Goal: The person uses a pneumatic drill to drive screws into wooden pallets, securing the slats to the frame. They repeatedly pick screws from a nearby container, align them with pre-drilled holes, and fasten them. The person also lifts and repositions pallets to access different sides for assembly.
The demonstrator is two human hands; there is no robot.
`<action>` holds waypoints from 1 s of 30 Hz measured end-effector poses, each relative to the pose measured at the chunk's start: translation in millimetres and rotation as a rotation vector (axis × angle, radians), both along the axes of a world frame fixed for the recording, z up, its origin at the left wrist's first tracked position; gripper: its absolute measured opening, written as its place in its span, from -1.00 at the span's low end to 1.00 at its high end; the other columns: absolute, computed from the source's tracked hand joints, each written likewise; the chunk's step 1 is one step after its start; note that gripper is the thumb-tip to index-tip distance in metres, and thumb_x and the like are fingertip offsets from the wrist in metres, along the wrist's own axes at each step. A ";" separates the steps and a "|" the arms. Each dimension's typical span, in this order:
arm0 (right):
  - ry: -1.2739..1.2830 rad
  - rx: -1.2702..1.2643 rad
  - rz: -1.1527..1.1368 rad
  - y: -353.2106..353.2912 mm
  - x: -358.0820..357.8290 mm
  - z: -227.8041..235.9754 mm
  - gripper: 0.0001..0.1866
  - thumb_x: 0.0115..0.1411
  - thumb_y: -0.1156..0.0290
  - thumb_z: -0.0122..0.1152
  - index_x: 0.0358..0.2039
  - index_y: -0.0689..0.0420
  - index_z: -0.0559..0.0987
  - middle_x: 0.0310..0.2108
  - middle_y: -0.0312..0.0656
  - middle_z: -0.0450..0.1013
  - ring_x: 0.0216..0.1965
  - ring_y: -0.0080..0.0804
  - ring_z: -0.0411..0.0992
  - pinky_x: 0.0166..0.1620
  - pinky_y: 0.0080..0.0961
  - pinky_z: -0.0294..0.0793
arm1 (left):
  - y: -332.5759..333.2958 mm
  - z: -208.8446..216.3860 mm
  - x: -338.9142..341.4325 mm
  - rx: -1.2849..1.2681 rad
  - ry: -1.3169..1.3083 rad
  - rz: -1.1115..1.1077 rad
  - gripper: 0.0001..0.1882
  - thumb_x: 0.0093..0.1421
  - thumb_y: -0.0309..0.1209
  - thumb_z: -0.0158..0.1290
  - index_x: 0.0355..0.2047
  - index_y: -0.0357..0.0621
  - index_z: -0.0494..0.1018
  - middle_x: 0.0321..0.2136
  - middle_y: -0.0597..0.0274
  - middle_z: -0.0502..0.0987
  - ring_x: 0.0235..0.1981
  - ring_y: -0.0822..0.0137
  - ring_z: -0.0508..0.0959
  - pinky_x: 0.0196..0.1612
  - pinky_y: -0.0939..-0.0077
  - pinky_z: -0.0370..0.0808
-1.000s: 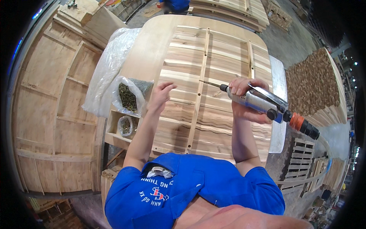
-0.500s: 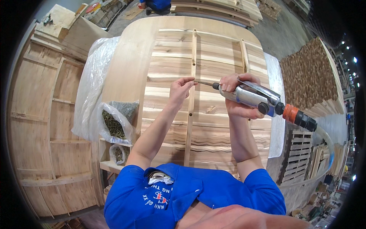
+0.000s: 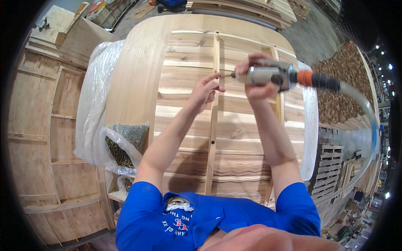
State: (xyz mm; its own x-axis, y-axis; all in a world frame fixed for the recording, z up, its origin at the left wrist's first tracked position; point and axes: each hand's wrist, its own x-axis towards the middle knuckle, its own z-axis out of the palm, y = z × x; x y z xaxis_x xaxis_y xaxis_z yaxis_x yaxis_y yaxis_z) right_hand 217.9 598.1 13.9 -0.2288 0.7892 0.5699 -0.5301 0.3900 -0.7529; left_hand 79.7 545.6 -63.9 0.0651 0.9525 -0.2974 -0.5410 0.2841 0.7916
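My right hand (image 3: pixel 260 91) is wrapped round a silver air screwdriver (image 3: pixel 268 75), which lies nearly level and is smeared by motion. Its thin bit points left at a narrow wooden batten (image 3: pixel 213 121) running lengthwise along a slatted wooden panel (image 3: pixel 184 81). Beside the batten, my left hand (image 3: pixel 204 93) has its index finger stretched out close to the bit's tip, with the other fingers loosely bent and apart. Nothing shows clearly in that hand; whether a screw sits at the bit's tip is too small to tell. Dark holes dot the batten.
A clear hose (image 3: pixel 361 97) curves from the tool down the right side. Bags of screws (image 3: pixel 119 151) sit at the panel's left, near plastic wrapping (image 3: pixel 94 100). Stacked wood (image 3: pixel 345 83) and a pallet (image 3: pixel 328 167) stand right. Part of another person (image 3: pixel 172 4) shows far off.
The screwdriver and my right hand have moved up and turned more level. My left hand has shifted up along the batten, its finger pinch at the bit now loosened.
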 end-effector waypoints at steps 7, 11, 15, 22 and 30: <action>-0.082 0.201 -0.063 170.3 -74.7 -2.1 -0.21 -0.05 -0.34 -0.08 -0.22 0.25 0.31 -0.59 -0.15 0.35 -0.52 -0.35 0.35 -0.39 -0.41 0.35 | 153.1 -10.2 -59.5 0.079 0.154 -0.183 -0.44 0.11 -0.54 -0.19 0.16 0.09 0.08 -0.76 0.51 0.10 -0.78 0.63 0.04 -0.75 0.72 -0.05; -0.156 0.183 -0.137 242.2 -112.6 -18.3 -0.21 -0.05 -0.35 -0.09 -0.22 0.24 0.31 -0.59 -0.15 0.35 -0.52 -0.35 0.35 -0.39 -0.41 0.34 | 230.7 -40.0 -87.4 0.079 0.134 -0.178 -0.44 0.13 -0.55 -0.23 0.15 0.13 0.08 -0.76 0.51 0.08 -0.77 0.62 0.03 -0.73 0.70 -0.03; -0.209 0.145 -0.213 290.6 -131.3 -44.2 -0.21 -0.05 -0.35 -0.09 -0.22 0.24 0.32 -0.59 -0.16 0.35 -0.52 -0.35 0.35 -0.39 -0.40 0.34 | 275.0 -71.8 -100.6 0.035 0.149 -0.225 -0.44 0.12 -0.55 -0.25 0.16 0.16 0.07 -0.75 0.50 0.07 -0.76 0.61 0.03 -0.72 0.70 -0.03; -0.237 0.103 -0.264 328.8 -144.6 -75.0 -0.21 -0.05 -0.36 -0.10 -0.23 0.23 0.32 -0.59 -0.16 0.35 -0.52 -0.35 0.35 -0.39 -0.39 0.34 | 313.9 -102.6 -108.9 0.046 0.207 -0.205 -0.48 0.12 -0.56 -0.20 0.12 0.11 0.15 -0.73 0.50 0.07 -0.74 0.60 0.03 -0.68 0.69 -0.01; -0.241 0.070 -0.278 340.2 -148.3 -84.5 -0.20 -0.05 -0.37 -0.10 -0.23 0.22 0.33 -0.59 -0.17 0.34 -0.52 -0.36 0.34 -0.40 -0.39 0.34 | 312.9 -101.4 -101.7 0.056 0.168 -0.192 -0.44 0.13 -0.55 -0.19 0.17 0.06 0.09 -0.74 0.49 0.07 -0.75 0.60 0.01 -0.67 0.68 -0.01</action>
State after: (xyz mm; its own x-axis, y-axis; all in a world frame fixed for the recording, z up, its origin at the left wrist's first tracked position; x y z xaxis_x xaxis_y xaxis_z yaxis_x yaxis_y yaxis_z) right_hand 69.6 938.3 -70.6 -0.1459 0.8012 0.5803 -0.2074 0.5488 -0.8098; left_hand -22.0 858.5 -165.2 0.2003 0.9429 -0.2660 -0.3414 0.3217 0.8832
